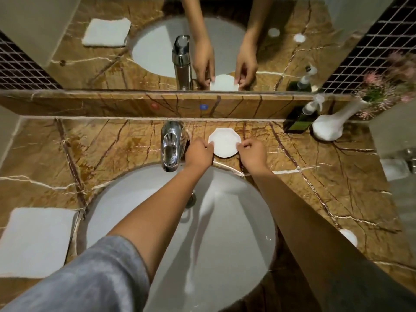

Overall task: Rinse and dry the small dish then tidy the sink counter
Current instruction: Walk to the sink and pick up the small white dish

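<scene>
I see the small dish [224, 143] sitting on the desk [315, 188] behind the sink [258, 221], with my left hand [199, 154] and right hand [253, 153] pinching its side edges; it looks light, hard, breakable, maybe slippery.

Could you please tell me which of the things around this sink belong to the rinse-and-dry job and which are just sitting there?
Part of the job:
small dish, with left hand and right hand at its edges
faucet
sink
folded white towel

Just lying about:
dark pump bottle
white vase with pink flowers
</scene>
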`<state>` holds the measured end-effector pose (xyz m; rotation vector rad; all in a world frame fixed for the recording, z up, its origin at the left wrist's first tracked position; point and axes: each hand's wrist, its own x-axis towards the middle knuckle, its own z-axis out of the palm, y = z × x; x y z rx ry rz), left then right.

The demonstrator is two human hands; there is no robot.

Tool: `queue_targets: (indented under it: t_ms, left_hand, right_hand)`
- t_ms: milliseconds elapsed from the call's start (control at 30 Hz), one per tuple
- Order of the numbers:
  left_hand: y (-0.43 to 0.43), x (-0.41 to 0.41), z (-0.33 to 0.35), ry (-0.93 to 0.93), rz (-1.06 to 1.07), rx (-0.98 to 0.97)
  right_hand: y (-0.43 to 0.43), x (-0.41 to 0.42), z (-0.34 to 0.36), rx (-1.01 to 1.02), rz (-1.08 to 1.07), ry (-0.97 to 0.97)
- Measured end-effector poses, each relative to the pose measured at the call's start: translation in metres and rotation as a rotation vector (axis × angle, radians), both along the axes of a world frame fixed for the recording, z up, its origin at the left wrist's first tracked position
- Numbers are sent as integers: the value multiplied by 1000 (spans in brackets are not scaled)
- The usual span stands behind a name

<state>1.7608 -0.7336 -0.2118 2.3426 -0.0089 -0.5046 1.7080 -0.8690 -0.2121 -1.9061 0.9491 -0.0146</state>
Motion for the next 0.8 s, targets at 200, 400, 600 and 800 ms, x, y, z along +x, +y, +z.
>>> queue_targets:
  t_ms: [200, 400, 600, 800]
  left_hand:
    - [-3, 0, -5, 40, -9, 16]
    - [9, -26, -2, 15, -14, -70]
    - [32, -59, 8, 19, -60, -64]
    - [74, -95, 7, -15, -130, 20]
  right_hand:
    - [1, 0, -3, 40, 9, 14]
    - [8, -23, 0, 42, 36, 13]
    - [26, -56, 8, 44, 84, -4]
    - [50, -93, 8, 52, 247, 38]
